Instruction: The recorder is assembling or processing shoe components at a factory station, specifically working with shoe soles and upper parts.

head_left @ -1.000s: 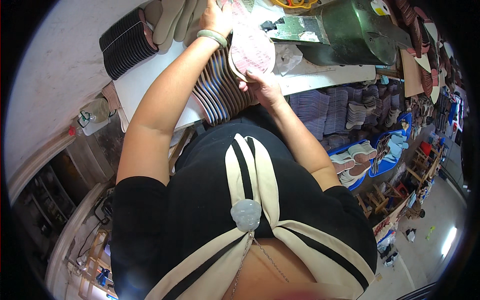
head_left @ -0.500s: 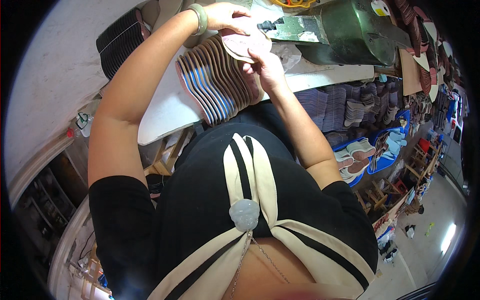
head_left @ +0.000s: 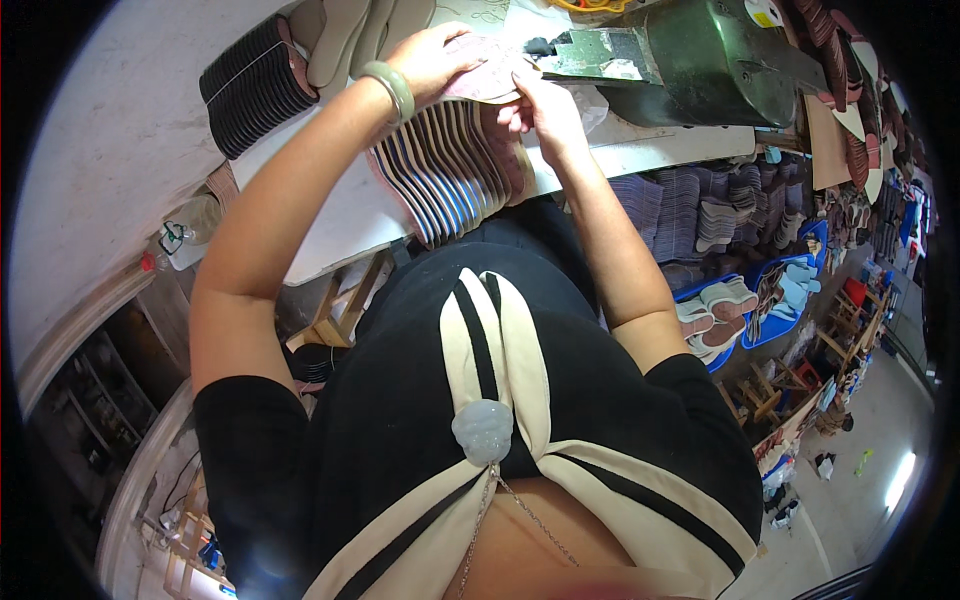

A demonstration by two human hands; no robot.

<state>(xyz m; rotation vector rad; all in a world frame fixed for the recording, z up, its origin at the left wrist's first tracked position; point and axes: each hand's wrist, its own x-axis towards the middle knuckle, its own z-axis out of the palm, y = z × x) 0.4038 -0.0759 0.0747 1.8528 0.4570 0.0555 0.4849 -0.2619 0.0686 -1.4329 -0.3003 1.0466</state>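
Bundled dark soles: a thick row is tied with a thin cord, seen at the far left of the table; bundled dark soles.
Grey soles: these grey soles are laid just beside the bundle.
Left hand: the left hand, with a pale green bracelet worn at the wrist, is partly closed, and the left part of the pink sole is gripped by it.
Standing soles: a row of standing soles is set on edge below the hands.
Pink sole: it is held above the row, between both hands, near the machine's nose; contact there cannot be told.
Right hand: the right hand is mostly closed, its fingers curled, and the sole's right edge is held with the thumb laid over it.
Green machine: the green machine is placed right of the hands.
Stacked soles: stacked soles are piled below the table's right side.
Blue trays: the blue trays are filled with more soles.
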